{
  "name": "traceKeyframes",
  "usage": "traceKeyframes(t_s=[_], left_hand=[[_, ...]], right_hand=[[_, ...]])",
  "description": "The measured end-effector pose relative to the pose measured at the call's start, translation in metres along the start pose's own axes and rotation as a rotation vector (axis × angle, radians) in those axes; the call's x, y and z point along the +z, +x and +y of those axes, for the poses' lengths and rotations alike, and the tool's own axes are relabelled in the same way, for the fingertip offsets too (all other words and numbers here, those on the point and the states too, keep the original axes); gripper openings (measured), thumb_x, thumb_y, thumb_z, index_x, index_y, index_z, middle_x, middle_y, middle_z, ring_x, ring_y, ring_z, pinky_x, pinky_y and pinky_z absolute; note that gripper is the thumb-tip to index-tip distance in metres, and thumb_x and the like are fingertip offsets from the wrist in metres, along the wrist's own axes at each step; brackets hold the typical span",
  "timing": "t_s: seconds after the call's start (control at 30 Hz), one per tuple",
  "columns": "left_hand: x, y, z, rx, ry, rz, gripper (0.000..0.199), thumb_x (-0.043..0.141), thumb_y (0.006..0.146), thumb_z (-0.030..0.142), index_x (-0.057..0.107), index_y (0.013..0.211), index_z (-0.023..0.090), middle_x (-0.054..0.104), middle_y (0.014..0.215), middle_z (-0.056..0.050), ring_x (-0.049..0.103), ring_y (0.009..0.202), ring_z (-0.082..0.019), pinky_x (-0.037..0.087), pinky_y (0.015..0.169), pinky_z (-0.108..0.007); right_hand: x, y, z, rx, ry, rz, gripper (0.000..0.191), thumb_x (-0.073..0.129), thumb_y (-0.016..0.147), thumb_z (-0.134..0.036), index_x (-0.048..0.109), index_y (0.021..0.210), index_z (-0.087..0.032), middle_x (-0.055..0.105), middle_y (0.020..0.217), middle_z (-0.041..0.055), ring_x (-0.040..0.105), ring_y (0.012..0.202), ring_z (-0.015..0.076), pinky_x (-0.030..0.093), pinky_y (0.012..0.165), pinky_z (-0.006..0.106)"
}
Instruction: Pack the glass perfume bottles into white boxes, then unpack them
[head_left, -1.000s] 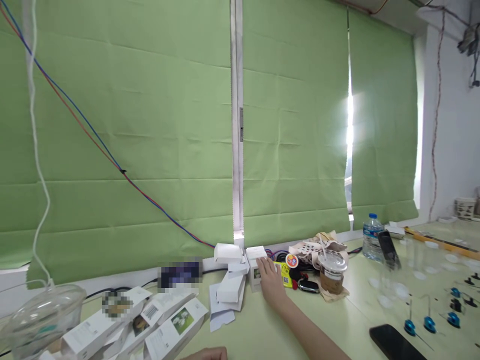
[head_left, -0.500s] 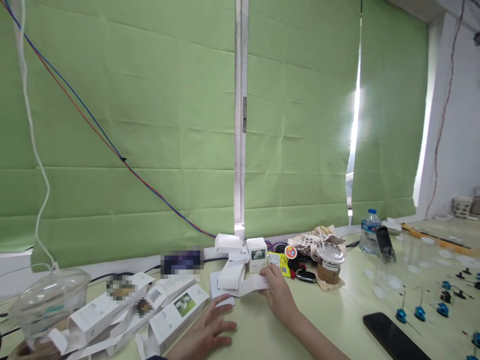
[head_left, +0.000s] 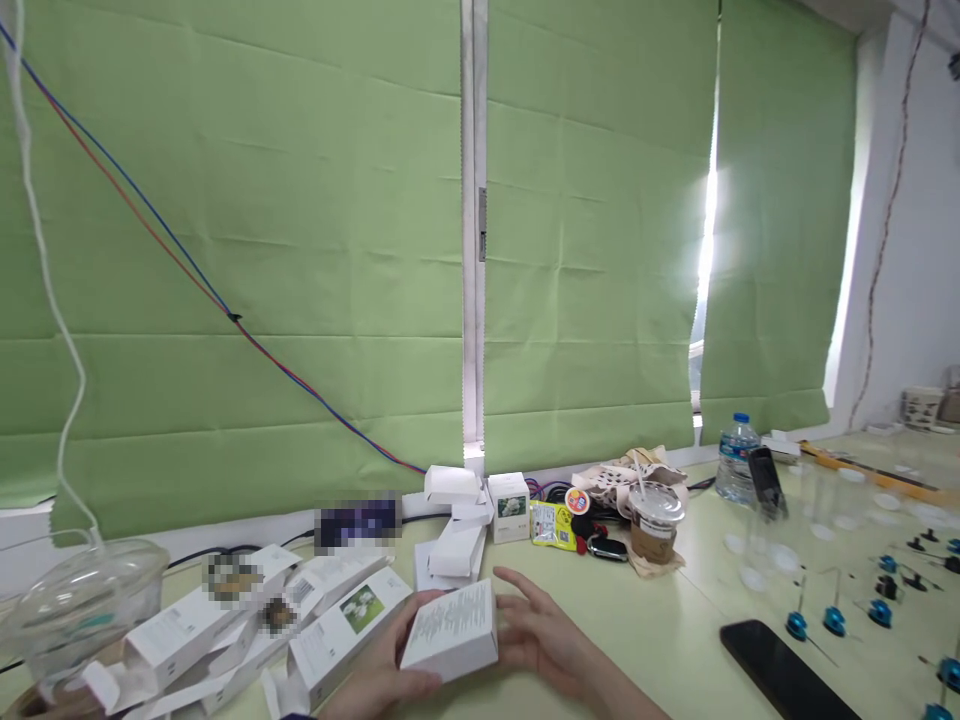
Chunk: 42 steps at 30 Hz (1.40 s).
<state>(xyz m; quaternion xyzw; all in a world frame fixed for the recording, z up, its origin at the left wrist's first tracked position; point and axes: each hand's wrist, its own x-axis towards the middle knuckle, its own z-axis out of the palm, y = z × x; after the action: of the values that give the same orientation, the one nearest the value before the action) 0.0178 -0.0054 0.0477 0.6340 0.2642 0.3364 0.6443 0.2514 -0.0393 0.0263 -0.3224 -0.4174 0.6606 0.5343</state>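
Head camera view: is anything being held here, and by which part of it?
The left hand holds a white printed carton by its left end. Whether the right hand touches its right end cannot be told.

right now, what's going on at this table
A person has a white box in the left hand. The right hand is open at its right side; whether it touches is unclear. Open boxes lie to the left, an upright box stands beyond the hands, and a cup stands to the right.
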Motion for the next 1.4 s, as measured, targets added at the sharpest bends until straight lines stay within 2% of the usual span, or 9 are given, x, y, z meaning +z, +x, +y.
traceKeyframes(t_s=[0.07, 0.23, 0.57, 0.73, 0.87, 1.03, 1.13, 1.23, 1.4], left_hand=[[0.002, 0.0, 0.0, 0.009, 0.0, -0.047, 0.077, 0.083, 0.05, 0.025, 0.053, 0.12, 0.029, 0.065, 0.124, -0.006, 0.049, 0.122, -0.037, 0.029, 0.102, -0.05], [0.002, 0.001, -0.007, 0.009, 0.004, -0.089, 0.081, 0.082, 0.05, 0.024, 0.045, 0.122, 0.03, 0.064, 0.126, -0.007, 0.05, 0.123, -0.036, 0.028, 0.102, -0.05], [-0.016, 0.014, -0.038, 0.027, 0.014, -0.057, 0.083, 0.073, 0.044, 0.011, 0.039, 0.117, 0.032, 0.067, 0.116, -0.003, 0.053, 0.118, -0.036, 0.035, 0.097, -0.048], [-0.012, 0.012, -0.031, -0.02, 0.051, -0.051, 0.075, 0.076, 0.044, 0.015, 0.047, 0.112, 0.029, 0.068, 0.115, -0.004, 0.053, 0.118, -0.037, 0.034, 0.1, -0.049], [-0.009, 0.008, -0.023, -0.013, -0.068, -0.07, 0.075, 0.083, 0.047, 0.023, 0.049, 0.114, 0.028, 0.068, 0.115, -0.005, 0.055, 0.117, -0.035, 0.036, 0.099, -0.046], [-0.006, 0.003, -0.015, -0.079, -0.186, -0.016, 0.073, 0.084, 0.057, 0.028, 0.048, 0.121, 0.024, 0.07, 0.111, -0.006, 0.059, 0.115, -0.029, 0.04, 0.1, -0.038], [-0.001, 0.001, -0.01, -0.155, -0.192, 0.063, 0.066, 0.078, 0.069, 0.033, 0.043, 0.125, 0.023, 0.073, 0.098, -0.006, 0.07, 0.093, -0.026, 0.053, 0.071, -0.03], [0.004, 0.001, -0.008, -0.275, -0.152, 0.146, 0.079, 0.072, 0.077, 0.037, 0.024, 0.137, 0.021, 0.073, 0.093, -0.008, 0.074, 0.064, -0.025, 0.043, 0.04, -0.022], [0.006, 0.002, -0.008, -0.296, -0.18, 0.148, 0.086, 0.069, 0.078, 0.037, 0.015, 0.141, 0.016, 0.074, 0.088, -0.012, 0.074, 0.061, -0.024, 0.047, 0.04, -0.019]], right_hand=[[-0.001, 0.0, 0.002, 0.07, 0.049, -0.033, 0.074, 0.079, 0.058, -0.032, 0.05, 0.126, -0.023, 0.07, 0.101, 0.008, 0.07, 0.078, 0.024, 0.051, 0.074, 0.042], [0.001, 0.001, 0.008, 0.084, 0.027, -0.07, 0.057, 0.077, 0.06, -0.027, 0.055, 0.112, -0.019, 0.073, 0.081, 0.004, 0.071, 0.082, 0.0254, 0.052, 0.077, 0.043], [0.002, 0.003, 0.011, 0.154, -0.031, -0.02, 0.051, 0.064, 0.056, -0.02, 0.046, 0.103, -0.021, 0.071, 0.073, 0.0018, 0.069, 0.066, 0.0229, 0.055, 0.055, 0.036], [-0.001, 0.008, 0.016, 0.161, -0.022, -0.021, 0.044, 0.055, 0.052, -0.018, 0.046, 0.095, -0.021, 0.068, 0.065, 0.0002, 0.065, 0.058, 0.0194, 0.054, 0.047, 0.03], [-0.002, 0.013, 0.021, 0.16, -0.019, 0.035, 0.044, 0.051, 0.047, -0.019, 0.042, 0.089, -0.023, 0.066, 0.061, -0.0003, 0.062, 0.054, 0.0186, 0.052, 0.039, 0.027], [0.003, 0.01, 0.02, 0.129, -0.027, 0.115, 0.042, 0.05, 0.048, -0.022, 0.039, 0.088, -0.023, 0.066, 0.059, 0.0007, 0.061, 0.051, 0.0183, 0.052, 0.034, 0.027], [0.005, 0.009, 0.018, 0.125, -0.032, 0.136, 0.041, 0.048, 0.048, -0.023, 0.038, 0.087, -0.024, 0.065, 0.056, -0.0003, 0.06, 0.05, 0.0175, 0.05, 0.031, 0.025], [0.005, 0.01, 0.017, 0.108, -0.039, 0.155, 0.043, 0.046, 0.046, -0.022, 0.037, 0.088, -0.024, 0.064, 0.055, -0.002, 0.058, 0.049, 0.0159, 0.049, 0.03, 0.023], [0.006, 0.012, 0.021, 0.035, -0.022, 0.093, 0.045, 0.049, 0.054, -0.025, 0.035, 0.097, -0.025, 0.07, 0.074, 0.001, 0.066, 0.061, 0.0197, 0.055, 0.034, 0.028]])
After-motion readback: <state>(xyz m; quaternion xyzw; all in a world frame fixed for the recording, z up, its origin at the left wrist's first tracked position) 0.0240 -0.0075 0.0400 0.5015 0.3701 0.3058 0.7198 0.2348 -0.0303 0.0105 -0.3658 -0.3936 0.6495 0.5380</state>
